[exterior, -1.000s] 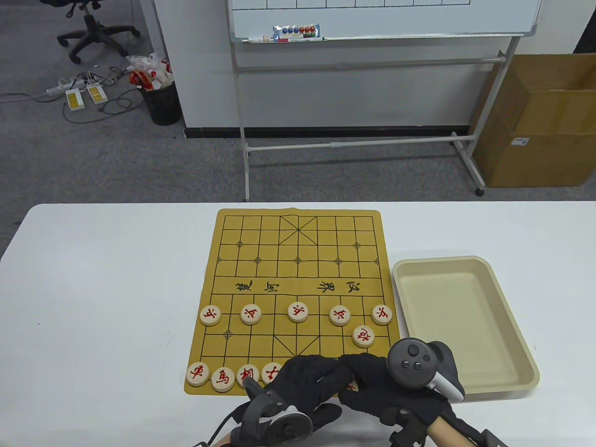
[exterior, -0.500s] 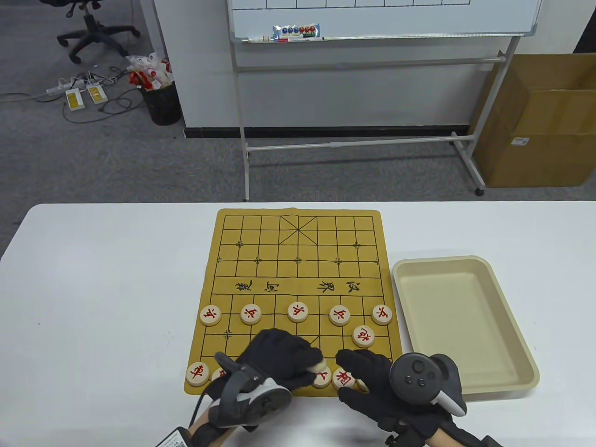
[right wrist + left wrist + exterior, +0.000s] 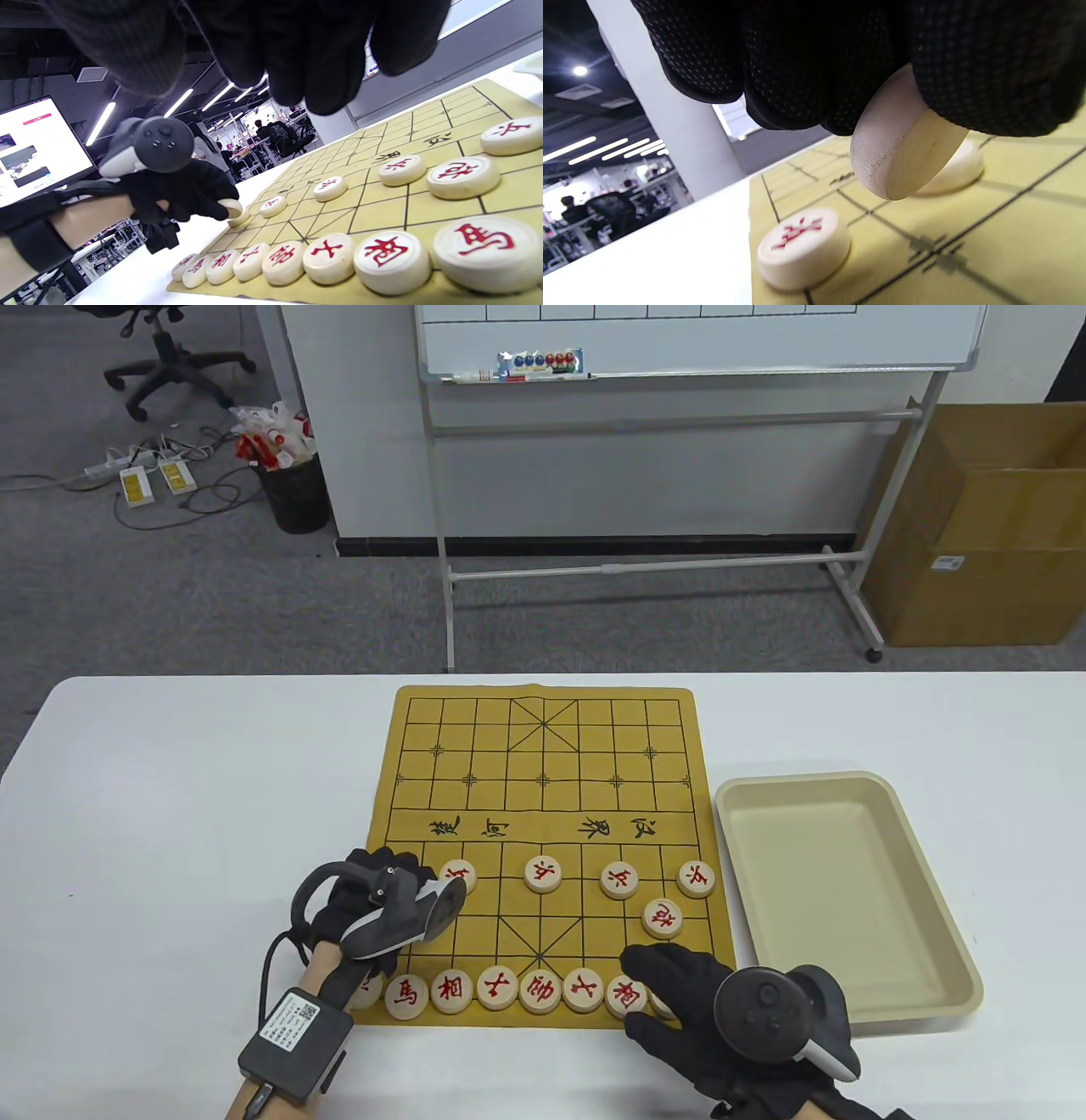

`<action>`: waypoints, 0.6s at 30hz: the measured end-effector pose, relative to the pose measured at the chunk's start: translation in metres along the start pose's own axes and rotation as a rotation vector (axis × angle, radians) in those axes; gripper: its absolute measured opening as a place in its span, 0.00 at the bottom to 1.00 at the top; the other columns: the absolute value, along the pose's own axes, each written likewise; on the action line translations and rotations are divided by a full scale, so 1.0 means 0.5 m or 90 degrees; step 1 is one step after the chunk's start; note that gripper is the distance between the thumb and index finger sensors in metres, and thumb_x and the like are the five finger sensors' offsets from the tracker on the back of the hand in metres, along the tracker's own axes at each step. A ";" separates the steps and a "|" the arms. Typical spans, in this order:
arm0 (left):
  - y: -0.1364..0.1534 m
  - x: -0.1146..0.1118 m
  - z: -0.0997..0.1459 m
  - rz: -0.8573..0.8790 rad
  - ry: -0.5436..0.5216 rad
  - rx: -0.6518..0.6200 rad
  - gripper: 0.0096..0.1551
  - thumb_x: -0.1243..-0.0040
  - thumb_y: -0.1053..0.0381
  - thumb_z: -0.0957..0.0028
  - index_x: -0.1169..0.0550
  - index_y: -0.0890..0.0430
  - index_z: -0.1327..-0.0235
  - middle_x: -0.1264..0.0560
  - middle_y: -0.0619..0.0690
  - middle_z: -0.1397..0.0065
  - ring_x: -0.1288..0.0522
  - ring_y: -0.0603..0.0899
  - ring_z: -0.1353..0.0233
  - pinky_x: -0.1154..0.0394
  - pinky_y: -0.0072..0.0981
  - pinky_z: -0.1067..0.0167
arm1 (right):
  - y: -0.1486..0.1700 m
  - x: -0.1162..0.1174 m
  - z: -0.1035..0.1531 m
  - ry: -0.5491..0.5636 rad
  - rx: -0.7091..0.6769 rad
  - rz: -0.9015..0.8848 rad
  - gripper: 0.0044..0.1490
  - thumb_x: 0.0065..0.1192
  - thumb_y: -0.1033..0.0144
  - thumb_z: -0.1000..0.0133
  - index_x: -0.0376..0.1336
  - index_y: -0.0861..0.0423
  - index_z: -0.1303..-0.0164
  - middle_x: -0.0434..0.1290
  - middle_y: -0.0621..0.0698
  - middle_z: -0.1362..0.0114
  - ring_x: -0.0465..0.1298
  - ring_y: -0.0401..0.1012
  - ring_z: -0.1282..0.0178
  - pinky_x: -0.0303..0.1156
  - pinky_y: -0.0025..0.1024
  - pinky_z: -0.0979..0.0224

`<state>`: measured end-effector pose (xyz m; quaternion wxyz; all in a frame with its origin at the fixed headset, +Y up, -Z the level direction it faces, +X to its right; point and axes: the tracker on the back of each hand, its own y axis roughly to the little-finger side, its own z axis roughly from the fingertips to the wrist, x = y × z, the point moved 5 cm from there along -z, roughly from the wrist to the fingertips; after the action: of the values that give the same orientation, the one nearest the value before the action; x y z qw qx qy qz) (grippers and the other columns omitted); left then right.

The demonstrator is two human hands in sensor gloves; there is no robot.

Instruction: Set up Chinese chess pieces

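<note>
L hand (image 3: 840, 55) pinches piece (image 3: 903, 144), tilted, above board (image 3: 1009, 237).

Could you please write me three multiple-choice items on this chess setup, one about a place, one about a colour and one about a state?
1. Where does the beige tray sit relative to the chess board?
A. To its right
B. To its left
C. On top of it

2. What colour are the characters on the pieces?
A. Green
B. Red
C. Blue

3. What is the left hand doing?
A. Lying flat on the table
B. Resting in the tray
C. Holding a tilted piece above the board

Answers: 1 A, the tray lies beside the board's right edge. 2 B, every visible character is red. 3 C, the left wrist view shows the piece gripped, off the board.
</note>
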<state>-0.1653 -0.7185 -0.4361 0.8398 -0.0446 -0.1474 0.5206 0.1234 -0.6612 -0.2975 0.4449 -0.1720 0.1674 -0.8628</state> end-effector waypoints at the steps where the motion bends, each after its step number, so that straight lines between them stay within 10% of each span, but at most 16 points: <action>1: -0.003 -0.009 -0.002 -0.010 0.016 0.003 0.30 0.29 0.36 0.77 0.16 0.41 0.58 0.15 0.39 0.53 0.15 0.46 0.52 0.18 0.45 0.40 | 0.000 0.000 0.000 -0.001 0.000 -0.001 0.47 0.64 0.47 0.47 0.60 0.59 0.21 0.69 0.63 0.22 0.74 0.58 0.29 0.64 0.61 0.24; 18: -0.034 -0.052 0.007 -0.072 0.124 -0.023 0.35 0.32 0.36 0.73 0.24 0.37 0.46 0.19 0.36 0.42 0.18 0.46 0.40 0.21 0.48 0.33 | 0.004 -0.002 -0.002 0.005 0.014 0.009 0.46 0.64 0.47 0.47 0.61 0.59 0.21 0.69 0.64 0.23 0.74 0.58 0.29 0.63 0.62 0.24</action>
<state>-0.1627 -0.7494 -0.4342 0.8771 -0.1020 -0.0765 0.4631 0.1249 -0.6612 -0.2992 0.4519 -0.1628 0.1607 -0.8622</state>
